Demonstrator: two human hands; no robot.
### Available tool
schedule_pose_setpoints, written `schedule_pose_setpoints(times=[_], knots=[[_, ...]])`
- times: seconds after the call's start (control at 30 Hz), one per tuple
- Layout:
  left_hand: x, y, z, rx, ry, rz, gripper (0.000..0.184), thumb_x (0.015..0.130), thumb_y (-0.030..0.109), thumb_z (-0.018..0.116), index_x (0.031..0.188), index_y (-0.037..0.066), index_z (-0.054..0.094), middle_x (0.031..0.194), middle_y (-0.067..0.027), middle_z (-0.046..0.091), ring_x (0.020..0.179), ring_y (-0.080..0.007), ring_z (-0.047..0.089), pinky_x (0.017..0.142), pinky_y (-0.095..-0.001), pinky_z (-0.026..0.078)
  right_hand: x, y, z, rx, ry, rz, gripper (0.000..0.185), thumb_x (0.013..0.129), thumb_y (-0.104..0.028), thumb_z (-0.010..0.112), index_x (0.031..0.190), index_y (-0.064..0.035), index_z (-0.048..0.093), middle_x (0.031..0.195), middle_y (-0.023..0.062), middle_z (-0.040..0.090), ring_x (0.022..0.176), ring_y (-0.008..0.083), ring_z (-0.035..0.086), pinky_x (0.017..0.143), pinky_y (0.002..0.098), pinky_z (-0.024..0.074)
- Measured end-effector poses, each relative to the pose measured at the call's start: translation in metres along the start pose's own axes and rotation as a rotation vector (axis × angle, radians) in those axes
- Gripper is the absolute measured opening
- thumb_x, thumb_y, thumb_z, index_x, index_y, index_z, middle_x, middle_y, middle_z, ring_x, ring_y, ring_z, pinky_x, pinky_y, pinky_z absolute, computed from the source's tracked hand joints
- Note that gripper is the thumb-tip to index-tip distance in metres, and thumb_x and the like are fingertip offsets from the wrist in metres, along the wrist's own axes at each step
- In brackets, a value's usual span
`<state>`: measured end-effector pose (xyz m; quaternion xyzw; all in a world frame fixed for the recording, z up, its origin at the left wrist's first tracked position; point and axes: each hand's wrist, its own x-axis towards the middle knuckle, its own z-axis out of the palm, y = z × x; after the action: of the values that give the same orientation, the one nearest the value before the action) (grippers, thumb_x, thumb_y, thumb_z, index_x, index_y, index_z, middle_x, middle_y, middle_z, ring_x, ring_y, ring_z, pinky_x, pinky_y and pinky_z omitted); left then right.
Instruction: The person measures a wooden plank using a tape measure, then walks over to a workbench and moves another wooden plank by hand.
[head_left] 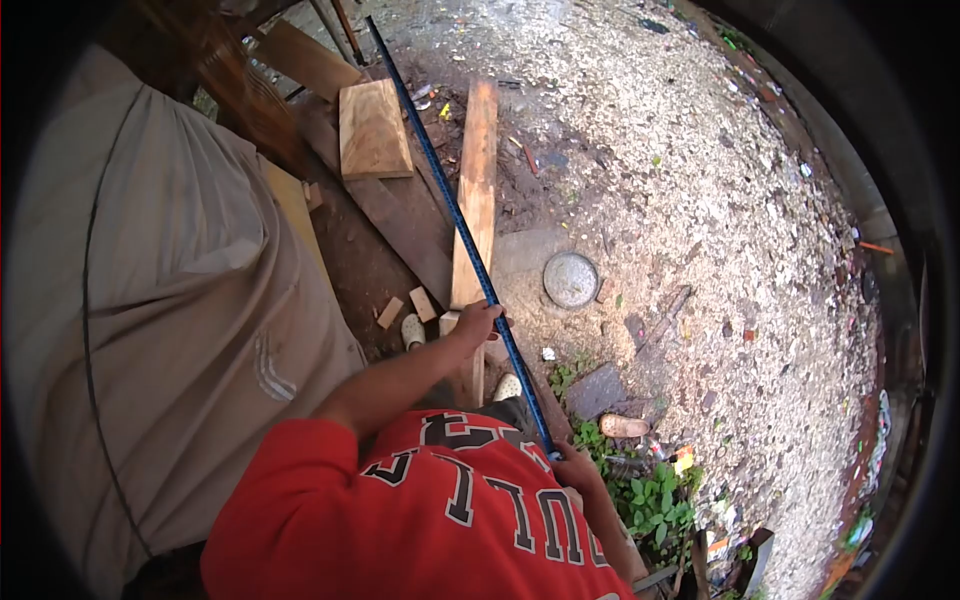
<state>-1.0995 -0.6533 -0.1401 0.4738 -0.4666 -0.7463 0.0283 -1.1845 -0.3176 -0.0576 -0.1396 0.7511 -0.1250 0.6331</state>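
A long dark-blue tape measure blade point(432, 150), with small marks along its length, stretches from near my body to the top of the view. My left hand point(477, 325) is closed around its middle, over the near part of a wooden plank point(475, 190). Low at my right side, my right hand point(572, 467) grips the near end; most of its fingers and any case are hidden. The plank lies lengthwise under and beside the blade. Left of the blade sits a short thick wood block point(374, 130).
A draped grey-brown cloth point(180, 230) covers a bulky thing at left. Small wood offcuts point(423, 304) lie near my feet. A round metal lid or pan point(572, 280) rests on the chip-strewn ground, with a loose sandal point(624, 427) and green plants point(655, 500) at lower right.
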Motion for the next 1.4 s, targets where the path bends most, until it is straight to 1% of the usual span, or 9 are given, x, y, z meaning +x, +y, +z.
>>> schedule_pose_setpoints(times=[0.3,0.43,0.47,0.53,0.63,0.77,1.07,1.2,1.4], knots=[[0.066,0.024,-0.051,-0.052,-0.024,-0.087,0.024,0.093,0.027,0.046,0.103,0.008,0.056,0.093,-0.0070,0.068,0.075,-0.0160,0.064,0.063,-0.0328,0.049,0.057,0.264,0.041,0.336,-0.197,0.048,0.061,0.070,-0.012,0.071,0.127,-0.0103,0.050,0.079,0.0053,0.058,0.061,0.0150,0.055,0.052,0.0309,0.0438],[0.060,0.000,-0.061,0.153,-0.003,-0.165,0.030,0.091,0.033,0.048,0.106,0.009,0.056,0.097,-0.0079,0.065,0.076,-0.0207,0.063,0.065,-0.0351,0.050,0.043,0.174,0.035,0.135,-0.140,0.004,0.058,0.069,-0.013,0.071,0.124,-0.0076,0.052,0.076,0.0041,0.057,0.060,0.0146,0.053,0.051,0.0298,0.0429],[0.076,-0.050,-0.082,0.435,-0.029,0.054,0.034,0.089,0.036,0.048,0.108,0.009,0.056,0.100,-0.0103,0.065,0.079,-0.0247,0.064,0.068,-0.0370,0.051,0.045,0.151,0.037,0.091,-0.126,0.008,0.057,0.069,-0.013,0.070,0.123,-0.0076,0.053,0.077,0.0044,0.058,0.060,0.0148,0.054,0.052,0.0298,0.0434],[0.052,-0.082,-0.099,0.803,0.052,0.045,0.045,0.084,0.043,0.049,0.115,0.011,0.056,0.110,-0.0165,0.063,0.094,-0.0336,0.063,0.080,-0.0409,0.051,0.077,0.136,0.049,0.249,-0.129,0.156,0.056,0.069,-0.013,0.070,0.122,-0.0080,0.054,0.077,0.0056,0.060,0.062,0.0156,0.056,0.054,0.0306,0.0449],[0.021,-0.136,-0.137,1.012,0.098,-0.331,0.046,0.083,0.043,0.050,0.115,0.012,0.058,0.115,-0.0174,0.061,0.108,-0.0357,0.057,0.094,-0.0433,0.042,0.132,0.097,0.067,0.183,-0.034,0.103,0.054,0.068,-0.013,0.069,0.121,-0.0082,0.056,0.078,0.0080,0.062,0.064,0.0166,0.059,0.056,0.0320,0.0474],[-0.012,-0.186,-0.174,1.253,0.011,-0.664,0.088,0.078,0.048,0.059,0.143,0.003,0.023,0.139,-0.0215,0.038,0.124,-0.0367,0.044,0.104,-0.0438,0.035,0.208,0.037,0.085,0.141,0.006,0.050,0.051,0.068,-0.022,0.068,0.116,-0.0078,0.060,0.084,0.0116,0.066,0.071,0.0196,0.064,0.065,0.0327,0.0507],[-0.006,-0.183,-0.208,1.253,0.073,-0.818,0.115,0.065,0.059,0.070,0.147,0.007,0.010,0.139,-0.0276,0.032,0.128,-0.0423,0.035,0.104,-0.0502,0.031,0.351,-0.140,0.093,0.132,0.060,0.076,0.043,0.068,-0.024,0.065,0.106,-0.0048,0.062,0.090,0.0164,0.067,0.082,0.0266,0.066,0.076,0.0364,0.0506],[0.005,-0.209,-0.237,1.157,0.178,-0.708,0.109,0.065,0.055,0.070,0.146,0.007,0.015,0.138,-0.0272,0.032,0.125,-0.0410,0.038,0.103,-0.0459,0.034,0.410,-0.181,0.096,0.131,0.093,0.034,0.038,0.071,-0.014,0.064,0.106,0.0001,0.059,0.079,0.0129,0.064,0.065,0.0196,0.061,0.057,0.0346,0.0485],[0.018,-0.207,-0.250,1.132,0.245,-0.627,0.100,0.066,0.048,0.068,0.144,0.008,0.020,0.134,-0.0262,0.036,0.119,-0.0391,0.045,0.100,-0.0439,0.038,0.464,-0.219,0.097,0.231,0.043,0.067,0.033,0.072,-0.015,0.064,0.102,-0.0007,0.061,0.076,0.0116,0.063,0.064,0.0208,0.060,0.055,0.0342,0.0482]])
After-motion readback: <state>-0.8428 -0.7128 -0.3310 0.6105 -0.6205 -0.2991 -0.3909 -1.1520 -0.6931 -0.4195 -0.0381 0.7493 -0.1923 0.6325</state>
